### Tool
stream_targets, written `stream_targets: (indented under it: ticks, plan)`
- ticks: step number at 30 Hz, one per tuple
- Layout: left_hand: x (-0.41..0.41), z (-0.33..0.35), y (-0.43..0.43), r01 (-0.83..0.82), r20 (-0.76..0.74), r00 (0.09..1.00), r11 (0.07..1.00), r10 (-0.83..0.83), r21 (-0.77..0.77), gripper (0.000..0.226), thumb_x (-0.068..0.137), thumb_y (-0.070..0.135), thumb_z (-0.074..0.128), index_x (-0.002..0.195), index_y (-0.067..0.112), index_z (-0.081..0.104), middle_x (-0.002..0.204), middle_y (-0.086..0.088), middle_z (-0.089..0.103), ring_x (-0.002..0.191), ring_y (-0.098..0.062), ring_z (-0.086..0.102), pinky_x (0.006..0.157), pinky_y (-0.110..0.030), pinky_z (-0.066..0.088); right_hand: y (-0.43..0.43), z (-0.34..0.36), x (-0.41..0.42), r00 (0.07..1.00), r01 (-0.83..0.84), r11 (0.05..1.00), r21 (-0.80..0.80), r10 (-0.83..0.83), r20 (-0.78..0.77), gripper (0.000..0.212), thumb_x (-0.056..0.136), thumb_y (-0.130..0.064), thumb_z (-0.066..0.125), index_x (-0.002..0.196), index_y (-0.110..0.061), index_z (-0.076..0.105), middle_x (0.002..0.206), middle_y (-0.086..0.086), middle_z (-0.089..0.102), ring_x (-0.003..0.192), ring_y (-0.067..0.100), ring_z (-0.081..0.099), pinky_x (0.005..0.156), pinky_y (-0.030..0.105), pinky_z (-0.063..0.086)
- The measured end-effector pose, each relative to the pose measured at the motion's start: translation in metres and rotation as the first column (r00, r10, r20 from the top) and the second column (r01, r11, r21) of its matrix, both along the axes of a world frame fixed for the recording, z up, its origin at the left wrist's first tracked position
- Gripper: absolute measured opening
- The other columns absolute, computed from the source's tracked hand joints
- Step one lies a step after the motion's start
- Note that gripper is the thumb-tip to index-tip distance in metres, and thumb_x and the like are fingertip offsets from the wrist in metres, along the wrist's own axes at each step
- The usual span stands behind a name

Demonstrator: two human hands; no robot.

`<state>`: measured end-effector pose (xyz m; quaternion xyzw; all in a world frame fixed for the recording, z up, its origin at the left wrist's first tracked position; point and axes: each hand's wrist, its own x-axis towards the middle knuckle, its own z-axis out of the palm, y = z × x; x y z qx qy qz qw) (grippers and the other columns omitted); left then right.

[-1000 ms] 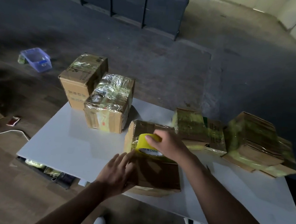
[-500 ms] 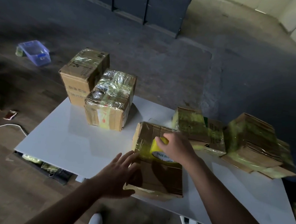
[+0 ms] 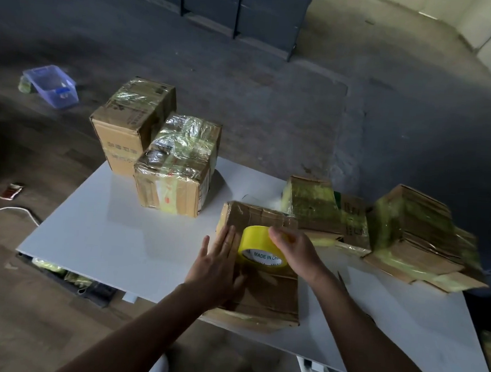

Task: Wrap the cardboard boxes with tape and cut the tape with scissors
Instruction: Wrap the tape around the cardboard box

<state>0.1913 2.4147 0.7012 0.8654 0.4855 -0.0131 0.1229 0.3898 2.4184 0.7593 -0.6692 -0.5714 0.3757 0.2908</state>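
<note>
A flat cardboard box (image 3: 265, 297) lies at the near edge of the white table (image 3: 124, 235). A yellow tape roll (image 3: 259, 246) stands on top of the box, and my right hand (image 3: 295, 247) grips it from the right. My left hand (image 3: 217, 263) presses flat, fingers straight, on the box's left side beside the roll. No scissors are visible.
Two tape-wrapped boxes (image 3: 178, 166) (image 3: 132, 122) stand at the table's far left. Several wrapped, flattened boxes (image 3: 312, 208) (image 3: 415, 235) lie at the right. On the floor are a blue plastic tub (image 3: 52, 85) and a white cable (image 3: 7, 210). Dark cabinets (image 3: 236, 8) stand at the back.
My left hand has moved up from the box's near left corner to press flat on its left side. The tape roll has shifted slightly toward me and to the left on the box top.
</note>
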Motion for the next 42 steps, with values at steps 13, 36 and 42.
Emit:
stream_targets:
  ticks: [13, 36, 42]
  plan:
    - [0.001, 0.0, -0.001, -0.026, -0.053, 0.998, 0.999, 0.028, 0.041, 0.086, 0.093, 0.064, 0.02, 0.153, 0.009, -0.008, 0.159, -0.009, -0.017, 0.139, -0.021, -0.029, 0.117, -0.052, -0.005, 0.001, 0.035, 0.028, 0.821, -0.042, 0.999, -0.017, 0.044, 0.57, 0.052, 0.094, -0.049, 0.045, 0.056, -0.014, 0.04, 0.05, 0.002, 0.037, 0.046, 0.016, 0.036, 0.048, 0.028, 0.023]
    - [0.03, -0.003, -0.008, 0.113, -0.096, 0.99, 0.988, -0.104, 0.101, 0.08, 0.096, 0.061, 0.016, 0.153, 0.006, -0.001, 0.161, -0.014, -0.005, 0.148, -0.026, -0.011, 0.113, -0.042, -0.02, -0.013, 0.013, 0.045, 0.996, -0.021, 0.998, 0.053, 0.016, 0.088, 0.046, 0.078, -0.068, 0.053, 0.06, -0.025, 0.052, 0.052, -0.013, 0.045, 0.049, 0.0, 0.042, 0.048, 0.016, 0.03]
    - [0.029, -0.007, -0.007, 0.108, -0.098, 0.99, 0.989, -0.099, 0.096, 0.083, 0.094, 0.064, 0.011, 0.152, 0.006, -0.005, 0.16, -0.013, -0.009, 0.148, -0.025, -0.014, 0.116, -0.042, -0.017, -0.01, 0.037, 0.068, 0.871, -0.041, 0.999, 0.031, 0.02, 0.491, 0.051, 0.088, -0.057, 0.051, 0.057, -0.02, 0.036, 0.049, -0.007, 0.03, 0.043, 0.01, 0.031, 0.048, 0.027, 0.022]
